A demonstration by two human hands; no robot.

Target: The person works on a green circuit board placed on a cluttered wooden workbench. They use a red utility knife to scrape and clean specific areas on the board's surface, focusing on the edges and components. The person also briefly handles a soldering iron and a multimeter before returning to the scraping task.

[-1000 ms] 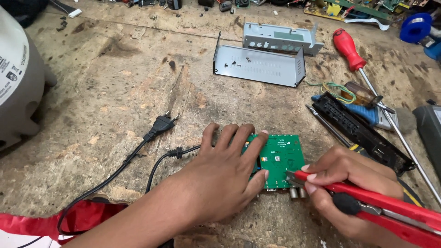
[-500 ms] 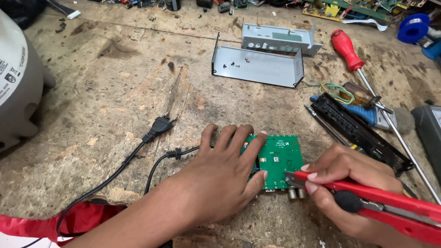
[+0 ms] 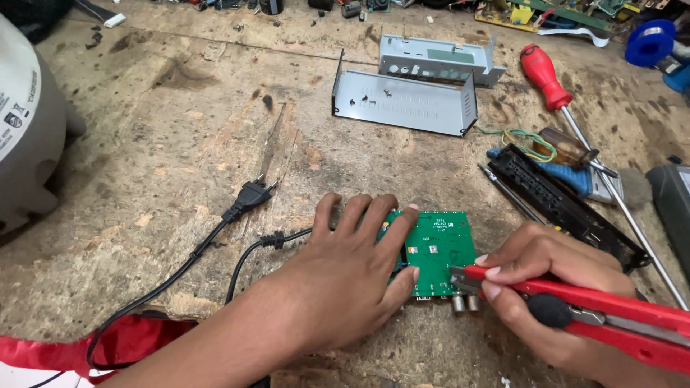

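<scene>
nothing much has shifted: our left hand (image 3: pixel 345 276) still presses flat, fingers spread, on the green circuit board (image 3: pixel 438 251); our right hand (image 3: pixel 546 294) grips the red utility knife (image 3: pixel 596 309), its blade at the board's edge, work unfinished.

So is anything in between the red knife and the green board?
Nothing visible. The right hand holds the red utility knife with its tip right at the green circuit board, near the round connectors on the edge. The left hand presses on the board's other side, clear of the blade.
</scene>
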